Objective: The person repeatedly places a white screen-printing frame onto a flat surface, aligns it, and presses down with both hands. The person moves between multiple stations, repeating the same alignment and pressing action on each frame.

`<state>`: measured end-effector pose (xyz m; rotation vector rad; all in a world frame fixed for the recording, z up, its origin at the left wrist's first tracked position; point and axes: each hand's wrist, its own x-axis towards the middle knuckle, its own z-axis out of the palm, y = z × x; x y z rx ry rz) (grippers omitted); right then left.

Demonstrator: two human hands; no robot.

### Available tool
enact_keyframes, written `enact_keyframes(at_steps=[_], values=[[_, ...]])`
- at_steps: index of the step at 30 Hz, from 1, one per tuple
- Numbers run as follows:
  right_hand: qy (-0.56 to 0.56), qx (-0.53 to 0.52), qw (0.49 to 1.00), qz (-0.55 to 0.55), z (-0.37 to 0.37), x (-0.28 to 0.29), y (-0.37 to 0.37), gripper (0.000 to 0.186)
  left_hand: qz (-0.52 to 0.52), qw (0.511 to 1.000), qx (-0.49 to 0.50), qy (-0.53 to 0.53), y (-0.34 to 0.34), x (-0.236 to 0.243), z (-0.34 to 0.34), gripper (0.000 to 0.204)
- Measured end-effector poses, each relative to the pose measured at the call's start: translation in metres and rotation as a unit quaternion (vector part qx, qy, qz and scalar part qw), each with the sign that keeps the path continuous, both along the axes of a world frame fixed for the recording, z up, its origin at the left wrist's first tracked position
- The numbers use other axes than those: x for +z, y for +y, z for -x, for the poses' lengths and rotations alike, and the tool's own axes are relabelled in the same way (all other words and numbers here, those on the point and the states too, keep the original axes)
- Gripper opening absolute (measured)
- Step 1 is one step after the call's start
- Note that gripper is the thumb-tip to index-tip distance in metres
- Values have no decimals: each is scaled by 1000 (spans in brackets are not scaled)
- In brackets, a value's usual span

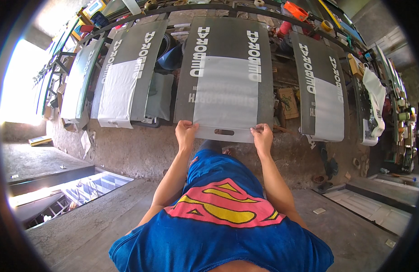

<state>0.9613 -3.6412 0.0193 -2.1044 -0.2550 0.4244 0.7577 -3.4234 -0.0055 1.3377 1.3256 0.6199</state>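
Observation:
A white plastic bag (pixel 225 106) with an oval handle hole lies over the near half of a dark grey board (pixel 225 36) printed with white lettering. My left hand (pixel 187 133) pinches the bag's near left corner, beside the handle strip. At the opposite corner my right hand (pixel 262 137) has its thumb and fingers closed on the bag's edge. The handle end hangs past the board's near edge, between my hands. Lettering shows faintly through the film.
To the left, another white bag (pixel 116 93) lies on a similar board, and a further bag (pixel 329 109) lies on a board to the right. Crumpled white film (pixel 375 99) hangs at the far right. A cardboard box (pixel 289 103) sits between boards; slippers (pixel 328 165) lie on the floor.

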Motion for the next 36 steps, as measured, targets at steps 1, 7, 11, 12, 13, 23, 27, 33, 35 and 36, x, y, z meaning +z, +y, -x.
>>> enact_keyframes(at_steps=[1, 7, 11, 12, 13, 23, 27, 33, 35, 36], values=[[15, -2, 1000, 6, 0, 5, 1, 23, 3, 1000, 2, -6, 0, 0, 0, 32], [9, -8, 1000, 10, -1, -1, 0, 24, -3, 1000, -1, -13, 0, 0, 1, 31], [24, -15, 1000, -6, -2, -10, -2, 25, 1, 1000, -9, -15, 0, 4, 0, 32], [23, -15, 1000, -7, -2, -10, -3, 25, 2, 1000, -10, -20, 1, 2, 1, 32], [23, -15, 1000, -7, -3, -11, -3, 24, -2, 1000, -12, -20, 2, 0, 1, 32], [10, -14, 1000, -6, -1, 1, -1, 22, 23, 999, -17, -34, 1, 9, 1, 34], [14, -11, 1000, 5, -2, 5, 1, 22, 25, 998, -11, -63, 2, 5, 0, 34], [6, -4, 1000, -3, -2, 2, -1, 21, 28, 999, -20, -42, 2, 3, 5, 31], [17, -7, 1000, -15, -4, -4, 0, 21, 26, 998, -22, -62, 3, -4, 6, 31], [19, -7, 1000, -12, -4, -6, -1, 21, 25, 997, -23, -72, 4, -6, 7, 30]])
